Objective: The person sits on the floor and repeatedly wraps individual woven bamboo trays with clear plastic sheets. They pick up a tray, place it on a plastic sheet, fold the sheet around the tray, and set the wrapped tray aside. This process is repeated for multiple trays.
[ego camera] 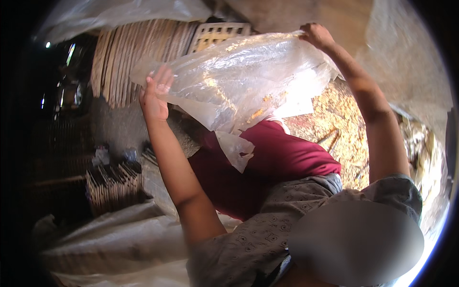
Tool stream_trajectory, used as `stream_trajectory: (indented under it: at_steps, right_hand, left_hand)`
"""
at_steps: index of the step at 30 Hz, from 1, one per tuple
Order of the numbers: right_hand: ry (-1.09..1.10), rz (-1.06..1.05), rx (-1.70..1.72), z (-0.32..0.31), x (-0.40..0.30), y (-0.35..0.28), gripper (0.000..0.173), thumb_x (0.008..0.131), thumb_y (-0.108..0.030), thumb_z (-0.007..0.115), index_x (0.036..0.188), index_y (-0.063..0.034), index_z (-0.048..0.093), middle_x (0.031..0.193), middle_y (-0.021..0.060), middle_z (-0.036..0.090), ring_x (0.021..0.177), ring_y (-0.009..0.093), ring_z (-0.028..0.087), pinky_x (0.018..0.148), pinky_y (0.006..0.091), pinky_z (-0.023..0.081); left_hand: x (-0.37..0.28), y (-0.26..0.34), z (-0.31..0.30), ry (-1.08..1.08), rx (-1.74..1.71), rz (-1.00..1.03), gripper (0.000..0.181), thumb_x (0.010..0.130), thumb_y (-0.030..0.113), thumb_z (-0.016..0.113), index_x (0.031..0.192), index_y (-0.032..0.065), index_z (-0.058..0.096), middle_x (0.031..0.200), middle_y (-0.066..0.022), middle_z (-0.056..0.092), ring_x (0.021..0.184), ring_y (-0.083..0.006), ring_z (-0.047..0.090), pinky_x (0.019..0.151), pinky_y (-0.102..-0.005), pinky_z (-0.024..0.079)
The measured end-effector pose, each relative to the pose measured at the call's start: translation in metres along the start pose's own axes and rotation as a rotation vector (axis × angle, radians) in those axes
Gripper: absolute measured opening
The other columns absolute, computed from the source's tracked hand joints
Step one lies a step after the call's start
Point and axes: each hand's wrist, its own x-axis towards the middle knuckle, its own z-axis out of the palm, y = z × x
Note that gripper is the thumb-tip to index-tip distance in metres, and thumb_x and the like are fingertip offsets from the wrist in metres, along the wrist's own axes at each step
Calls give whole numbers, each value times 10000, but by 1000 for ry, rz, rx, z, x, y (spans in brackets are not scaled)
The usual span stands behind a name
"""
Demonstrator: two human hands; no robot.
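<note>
A crumpled, translucent plastic sheet (247, 71) is stretched between my two hands, with yellowish crumbs stuck to it. My right hand (317, 36) grips its upper right corner in closed fingers, the arm reaching far out. At the sheet's left end, my left hand (156, 95) has its palm turned up and its fingers extended. The film lies over those fingers, which show blurred through it, and the thumb stands apart. A torn lower flap (236, 150) of the sheet hangs over my dark red trousers (287, 150).
Behind the sheet are a row of thin wooden boards (140, 61) and a pale yellow slotted crate (218, 32). Yellow flakes (344, 107) cover the ground at right. A smaller row of boards (114, 186) stands at left, above pale plastic sheeting (125, 236). Crumpled plastic (423, 154) lies at far right.
</note>
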Motion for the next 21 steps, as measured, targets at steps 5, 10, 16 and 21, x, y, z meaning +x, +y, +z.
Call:
stream_trajectory:
  at_steps: [5, 10, 16, 21]
  right_hand:
    - [-11, -232, -27, -9, 141, -167, 221, 795, -256, 671, 930, -83, 636, 891, 128, 666, 865, 337, 632, 741, 435, 504]
    - [-62, -498, -250, 65, 243, -258, 233, 760, -289, 706, 899, -104, 679, 844, 114, 670, 858, 310, 650, 728, 409, 517]
    - [-52, -468, -575, 176, 284, -312, 132, 799, -208, 611, 852, -150, 717, 896, 42, 698, 952, 205, 625, 817, 371, 437]
    - [-30, -313, -539, 244, 280, -317, 208, 848, -177, 531, 965, -160, 702, 1061, 29, 649, 1120, 215, 498, 867, 372, 382]
  left_hand:
    - [-25, 7, -168, 347, -126, 112, 536, 954, 262, 533, 1314, -81, 335, 1274, -252, 511, 1170, -385, 520, 983, -505, 443]
    - [-58, -56, -244, 786, -155, -98, 363, 975, 210, 494, 1225, -53, 487, 1192, -186, 585, 1038, -290, 616, 866, -388, 529]
    - [-69, -121, -294, 684, -194, -405, 379, 981, 211, 479, 1269, -34, 457, 1184, -176, 595, 1054, -297, 611, 903, -416, 502]
    - [-66, -165, -342, 660, -135, -556, 391, 995, 254, 443, 1295, 3, 452, 1209, -151, 595, 1116, -271, 571, 938, -398, 459]
